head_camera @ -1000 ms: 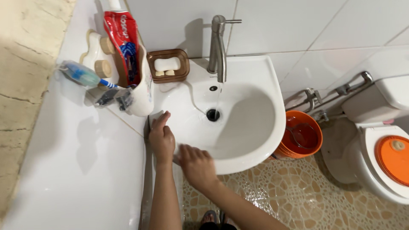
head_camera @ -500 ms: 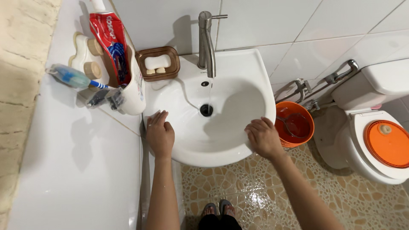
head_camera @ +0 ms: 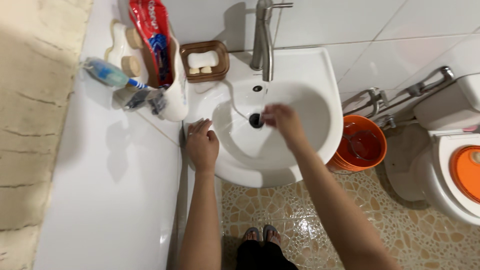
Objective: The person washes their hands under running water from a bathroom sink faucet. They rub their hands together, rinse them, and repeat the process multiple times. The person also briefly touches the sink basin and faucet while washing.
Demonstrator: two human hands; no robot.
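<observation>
Bright, soft shadows; edges perhaps slightly warped

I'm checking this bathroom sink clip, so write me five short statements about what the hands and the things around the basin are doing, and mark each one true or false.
1. The left hand rests on the left rim of the white sink. True.
2. The right hand grips the tap's lever. False: it is inside the basin, under the spout of the steel tap, near the drain.
3. The brown soap dish holds white soap. True.
4. The orange bucket stands in the basin. False: it sits on the floor, right of the sink.
5. Both hands hold a toothbrush. False: the blue toothbrush lies by the white holder.
</observation>
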